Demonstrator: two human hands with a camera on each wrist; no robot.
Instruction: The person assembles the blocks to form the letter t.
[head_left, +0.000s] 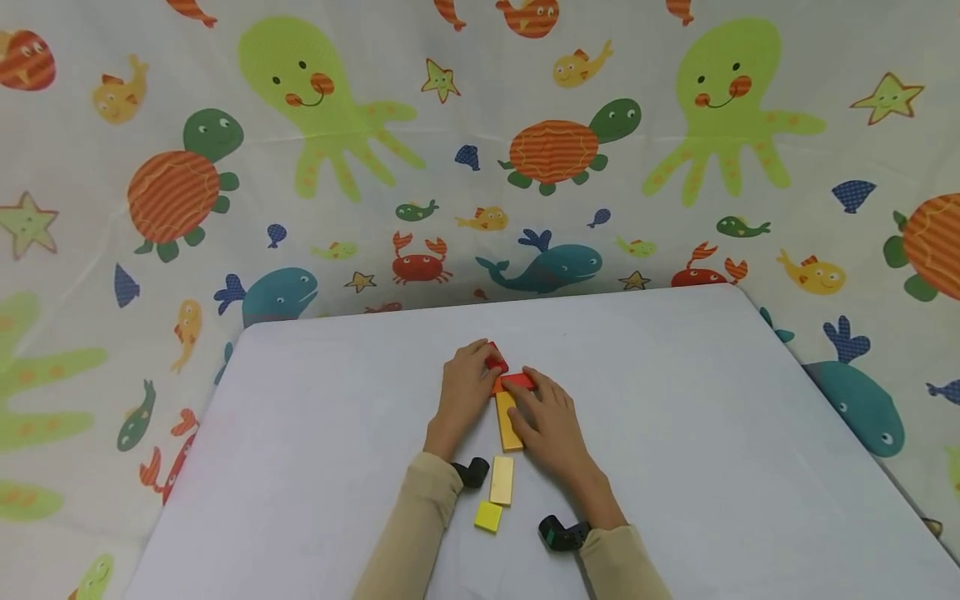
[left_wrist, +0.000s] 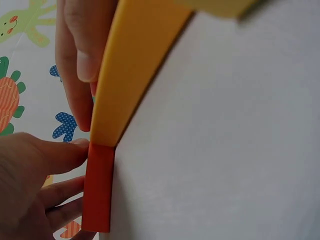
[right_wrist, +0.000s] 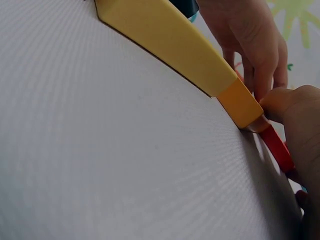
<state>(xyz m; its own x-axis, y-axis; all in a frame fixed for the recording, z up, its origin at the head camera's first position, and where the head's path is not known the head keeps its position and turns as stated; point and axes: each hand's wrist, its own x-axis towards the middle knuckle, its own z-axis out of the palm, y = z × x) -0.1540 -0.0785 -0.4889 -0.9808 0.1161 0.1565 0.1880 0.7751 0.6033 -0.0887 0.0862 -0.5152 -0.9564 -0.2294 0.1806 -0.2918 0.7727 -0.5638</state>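
Note:
In the head view my left hand holds a red block between thumb and fingers. A second red block lies to its right, gripped by my right hand. Between the two sits an orange block, its end against an amber block that runs toward me. The left wrist view has my left thumb where the amber block meets the orange one. In the right wrist view my right thumb is beside the row, partly hiding the red block.
Nearer me, a pale yellow block and a bright yellow block lie in line on the white table, between my forearms. Black wrist cameras sit at both cuffs. A sea-animal printed cloth hangs behind the table.

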